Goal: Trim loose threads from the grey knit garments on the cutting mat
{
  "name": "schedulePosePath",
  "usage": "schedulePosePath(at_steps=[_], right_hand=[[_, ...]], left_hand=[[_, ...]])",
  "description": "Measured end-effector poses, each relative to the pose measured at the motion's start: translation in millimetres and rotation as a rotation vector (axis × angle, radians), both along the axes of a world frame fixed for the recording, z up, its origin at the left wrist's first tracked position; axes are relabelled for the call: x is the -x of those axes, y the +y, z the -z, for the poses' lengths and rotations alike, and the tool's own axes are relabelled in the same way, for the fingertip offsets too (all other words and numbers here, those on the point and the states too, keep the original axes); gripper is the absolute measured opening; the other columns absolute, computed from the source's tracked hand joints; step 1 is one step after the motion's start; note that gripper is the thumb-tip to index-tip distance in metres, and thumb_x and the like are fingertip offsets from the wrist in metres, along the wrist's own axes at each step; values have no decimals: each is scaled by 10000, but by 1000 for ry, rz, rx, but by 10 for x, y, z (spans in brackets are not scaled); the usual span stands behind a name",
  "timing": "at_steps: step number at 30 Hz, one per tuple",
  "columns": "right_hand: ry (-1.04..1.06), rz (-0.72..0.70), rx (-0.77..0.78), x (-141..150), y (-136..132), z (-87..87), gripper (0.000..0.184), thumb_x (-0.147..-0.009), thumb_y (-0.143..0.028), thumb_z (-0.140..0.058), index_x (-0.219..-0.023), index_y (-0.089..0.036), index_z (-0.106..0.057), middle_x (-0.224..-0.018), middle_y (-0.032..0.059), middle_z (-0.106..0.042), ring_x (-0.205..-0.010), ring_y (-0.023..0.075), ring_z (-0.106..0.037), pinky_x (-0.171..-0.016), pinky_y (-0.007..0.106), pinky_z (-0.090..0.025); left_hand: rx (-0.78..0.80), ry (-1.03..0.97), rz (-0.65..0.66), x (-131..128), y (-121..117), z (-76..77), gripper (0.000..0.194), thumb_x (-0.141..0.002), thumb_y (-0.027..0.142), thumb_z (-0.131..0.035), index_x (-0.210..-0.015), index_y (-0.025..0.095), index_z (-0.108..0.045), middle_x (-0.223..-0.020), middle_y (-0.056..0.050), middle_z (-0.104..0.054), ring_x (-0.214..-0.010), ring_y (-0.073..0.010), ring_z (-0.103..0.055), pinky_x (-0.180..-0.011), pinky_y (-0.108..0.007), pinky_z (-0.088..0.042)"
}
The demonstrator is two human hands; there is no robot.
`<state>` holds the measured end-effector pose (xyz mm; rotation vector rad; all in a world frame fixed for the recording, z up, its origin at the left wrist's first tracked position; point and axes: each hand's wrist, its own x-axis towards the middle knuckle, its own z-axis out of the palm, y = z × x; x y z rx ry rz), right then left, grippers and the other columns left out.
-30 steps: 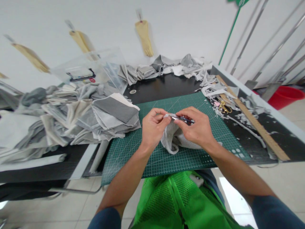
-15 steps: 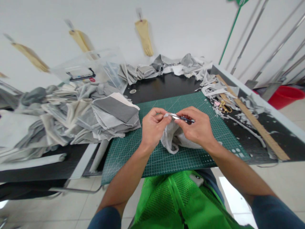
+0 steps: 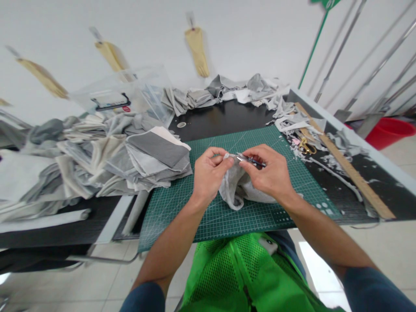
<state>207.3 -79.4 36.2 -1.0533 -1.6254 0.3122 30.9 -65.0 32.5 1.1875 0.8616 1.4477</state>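
A piece of grey fabric (image 3: 234, 190) hangs from my left hand (image 3: 211, 171), its edge pinched between thumb and fingers. My right hand (image 3: 268, 171) is closed around small thread snips (image 3: 256, 163), a dark-handled metal cutter. The snips' metal blades lie at the fabric edge, close to my left fingertips; exactly where they touch cannot be made out. The lower part of the fabric rests in folds on the green cutting mat (image 3: 175, 212), partly behind my right hand.
A large pile of grey and white fabric pieces (image 3: 156, 151) overlaps the mat's left edge. On the right lie a wooden ruler (image 3: 351, 169), gold-handled scissors (image 3: 307, 146) and fabric scraps (image 3: 286, 112). A clear plastic box (image 3: 143, 93) stands behind the pile.
The snips have shifted slightly right, and their blades are turned differently at the fabric edge. Both hands hold nearly the same place.
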Motion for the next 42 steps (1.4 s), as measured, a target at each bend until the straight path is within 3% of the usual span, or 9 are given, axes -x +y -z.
schedulePosePath(at_steps=[25,42], right_hand=[[8,-9,-10,-1,-14,9,85,-857,-201,-787,-931,-240,-791,-915,28,-772,-803,197,-701,-739,345,-566],[-85,17,-103,5,-48,12,168,-836,-187,-783,-997,-237,-768,-944,41,-777,-861,231,-721,-806,391,-594]], left_hand=[[-38,59,-20,8,-16,-4,287,-798,300,-905,-931,196,-673,-754,1,-780,-607,-111,-667,-606,-219,-489],[16,-64,-37,20,14,-35,334,-735,259,-928,-918,201,-654,-682,41,-715,-552,-100,-637,-556,-206,-487]])
